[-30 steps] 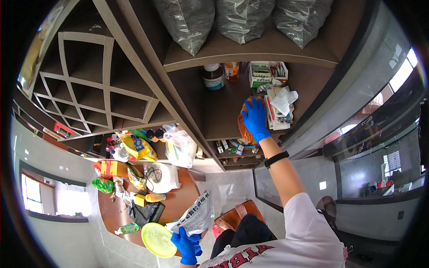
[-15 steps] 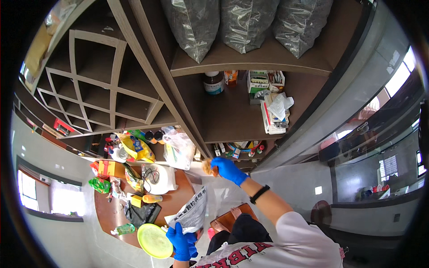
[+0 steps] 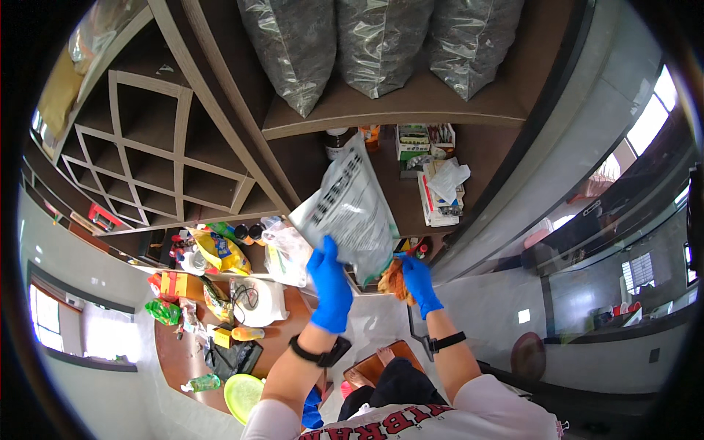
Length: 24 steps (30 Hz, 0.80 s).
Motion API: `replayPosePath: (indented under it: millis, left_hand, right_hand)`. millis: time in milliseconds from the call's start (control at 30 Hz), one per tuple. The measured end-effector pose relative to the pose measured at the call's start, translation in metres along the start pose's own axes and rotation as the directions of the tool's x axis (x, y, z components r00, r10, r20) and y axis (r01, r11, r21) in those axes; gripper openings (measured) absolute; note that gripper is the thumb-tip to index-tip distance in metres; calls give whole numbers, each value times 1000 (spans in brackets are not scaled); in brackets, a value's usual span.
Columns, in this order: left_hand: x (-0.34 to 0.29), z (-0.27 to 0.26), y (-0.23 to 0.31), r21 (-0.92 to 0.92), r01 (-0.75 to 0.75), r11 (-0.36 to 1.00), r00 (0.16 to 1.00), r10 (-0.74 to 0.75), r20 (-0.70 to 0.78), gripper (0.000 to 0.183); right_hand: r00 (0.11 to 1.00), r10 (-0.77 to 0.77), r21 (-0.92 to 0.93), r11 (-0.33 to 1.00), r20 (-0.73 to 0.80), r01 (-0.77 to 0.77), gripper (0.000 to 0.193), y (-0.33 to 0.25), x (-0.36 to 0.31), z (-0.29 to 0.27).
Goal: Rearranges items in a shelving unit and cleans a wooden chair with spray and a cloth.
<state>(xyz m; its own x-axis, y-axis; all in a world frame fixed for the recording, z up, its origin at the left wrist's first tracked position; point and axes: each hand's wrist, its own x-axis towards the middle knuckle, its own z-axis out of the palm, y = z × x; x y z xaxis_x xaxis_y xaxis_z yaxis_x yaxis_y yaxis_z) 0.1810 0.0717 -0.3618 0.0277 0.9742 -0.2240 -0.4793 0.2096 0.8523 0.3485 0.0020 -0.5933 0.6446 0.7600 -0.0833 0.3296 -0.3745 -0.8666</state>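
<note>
My left hand (image 3: 330, 290), in a blue glove, is closed on the lower left edge of a clear plastic bag (image 3: 359, 220) with dark printing. The bag is lifted in front of the cabinet's open shelf and partly hides a dark jar (image 3: 336, 141). In my right hand (image 3: 420, 284), also gloved in blue, an orange-brown cloth (image 3: 396, 281) is bunched up. The cloth is close to the bag's bottom edge; I cannot tell whether they touch.
Stuffed dark clear bags (image 3: 381, 48) fill the upper shelf. Small boxes (image 3: 438, 194) stand on the shelf below. To the left is a brown table (image 3: 172, 352) crowded with packages and a white appliance (image 3: 260, 301). My feet are on a brown stool (image 3: 407, 356).
My left hand has raised the plastic bag from beside the table up to the shelf. My right hand with the cloth has moved right, beside the bag's lower end.
</note>
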Motion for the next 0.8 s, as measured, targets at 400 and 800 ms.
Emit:
replayPosePath:
  millis: [400,800]
  left_hand:
    - [41,80,-121,536,-757,374,654,433,620,86]
    - [66,74,-168,421,-603,678,748,296,594,73]
  right_hand:
    - [987,-19,184,983,162,-12,27,4,-39,-14]
    - [976,127,180,971,179,-159,29,11,-53,-14]
